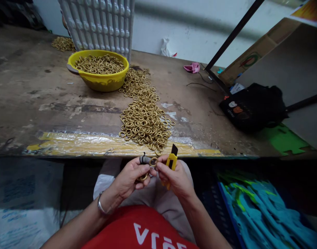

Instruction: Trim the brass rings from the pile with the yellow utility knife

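My left hand (136, 174) is closed on several brass-coloured rings, partly hidden in its palm. Something grey and wrapped sits around its index finger. Between the two hands one brass ring (153, 162) is held up, its near side touched by my right fingertips. A yellow utility knife (171, 162) is gripped in my right hand (174, 178), its dark blade pointing up and away from me. Just beyond the hands, a heap of brass rings (145, 121) spreads to the table's front edge.
Behind the heap stands a yellow basin (104, 81) full of rings, with a grey ribbed panel (101, 27) behind it. A black bag (254, 107) lies at the right by a dark metal frame. Turquoise pieces (269, 204) fill a blue crate at lower right. Yellow tape (78, 143) covers the table edge.
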`<action>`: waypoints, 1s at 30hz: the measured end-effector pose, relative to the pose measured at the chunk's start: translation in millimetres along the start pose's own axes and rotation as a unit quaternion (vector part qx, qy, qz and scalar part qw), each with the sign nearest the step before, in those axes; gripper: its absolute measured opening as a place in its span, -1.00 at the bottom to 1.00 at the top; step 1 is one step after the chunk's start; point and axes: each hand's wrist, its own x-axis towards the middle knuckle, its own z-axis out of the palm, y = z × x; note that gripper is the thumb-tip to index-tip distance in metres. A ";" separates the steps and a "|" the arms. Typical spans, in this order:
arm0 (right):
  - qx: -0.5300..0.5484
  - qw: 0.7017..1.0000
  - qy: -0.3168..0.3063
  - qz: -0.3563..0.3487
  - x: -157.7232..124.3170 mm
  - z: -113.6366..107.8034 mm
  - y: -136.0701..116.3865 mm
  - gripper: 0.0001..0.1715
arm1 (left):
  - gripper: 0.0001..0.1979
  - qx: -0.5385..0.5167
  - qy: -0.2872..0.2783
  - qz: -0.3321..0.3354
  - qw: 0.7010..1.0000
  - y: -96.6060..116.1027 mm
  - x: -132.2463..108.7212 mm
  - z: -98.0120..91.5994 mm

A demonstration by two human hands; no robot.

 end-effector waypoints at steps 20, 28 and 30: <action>-0.615 0.768 0.014 -0.179 -29.1 7.7 -6.5 -0.65 | -0.75 0.213 0.085 0.049 0.972 14.8 -19.3 11.0; -0.696 0.684 0.053 -0.212 -19.7 4.8 -1.9 -0.79 | -0.83 0.325 0.102 0.059 0.938 21.7 -25.3 11.9; -0.724 0.661 0.076 -0.184 -13.2 -4.6 1.3 -0.79 | -0.85 0.314 0.092 0.041 0.944 26.0 -33.3 14.2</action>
